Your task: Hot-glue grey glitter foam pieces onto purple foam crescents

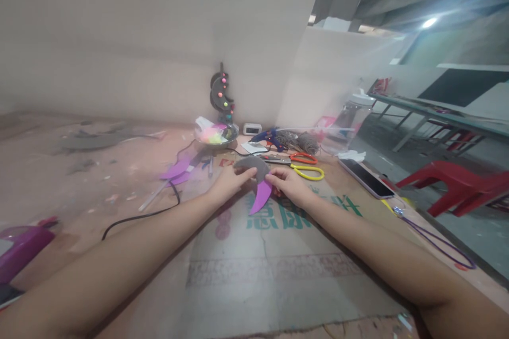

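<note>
My left hand [231, 183] pinches the left side of a dark grey crescent-shaped piece [260, 167], thumb toward its inner edge. My right hand [289, 184] is closed at the right edge, where a purple curved piece [262, 196] meets the grey one. The purple piece tapers to a point below the hands. Whether the two are joined or only overlap I cannot tell. Just behind my right hand lie scissors with an orange handle [304, 158] and a yellow handle [308, 171]. Under my hands is a cardboard sheet [238, 296] with green and red print.
A blue glue gun [274, 139], grey yarn [308, 143] and a clear bottle [352, 122] stand toward the wall. A grey crescent ornament with coloured balls [221, 92] rises behind a bowl [217, 140]. A phone [366, 177] lies right; purple pieces [178, 171] and a black cord [139, 217] left.
</note>
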`<action>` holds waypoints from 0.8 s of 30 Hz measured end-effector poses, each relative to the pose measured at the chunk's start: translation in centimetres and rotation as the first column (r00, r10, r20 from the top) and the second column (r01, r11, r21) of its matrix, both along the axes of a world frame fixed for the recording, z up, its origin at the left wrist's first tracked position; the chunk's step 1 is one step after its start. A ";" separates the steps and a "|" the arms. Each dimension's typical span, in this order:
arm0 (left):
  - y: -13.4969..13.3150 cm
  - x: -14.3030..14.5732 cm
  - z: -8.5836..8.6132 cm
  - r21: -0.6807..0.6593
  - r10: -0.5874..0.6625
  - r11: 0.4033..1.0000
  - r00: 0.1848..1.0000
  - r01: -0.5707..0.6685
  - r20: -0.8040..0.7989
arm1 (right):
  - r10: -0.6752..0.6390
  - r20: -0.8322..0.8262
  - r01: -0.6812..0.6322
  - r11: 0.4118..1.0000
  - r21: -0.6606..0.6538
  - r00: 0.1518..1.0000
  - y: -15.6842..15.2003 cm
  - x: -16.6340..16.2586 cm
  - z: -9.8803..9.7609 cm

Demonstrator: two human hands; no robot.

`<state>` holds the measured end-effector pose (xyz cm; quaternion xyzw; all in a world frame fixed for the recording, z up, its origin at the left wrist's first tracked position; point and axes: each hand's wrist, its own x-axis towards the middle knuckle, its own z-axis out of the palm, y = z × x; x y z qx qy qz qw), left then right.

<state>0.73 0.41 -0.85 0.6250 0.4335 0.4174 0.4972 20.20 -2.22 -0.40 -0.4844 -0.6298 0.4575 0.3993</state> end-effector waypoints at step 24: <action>-0.1 -0.1 0.0 -0.016 -0.039 0.999 0.992 0.037 -0.120 | -0.036 -0.078 0.036 0.999 -0.001 0.996 -0.3 -0.1 0.4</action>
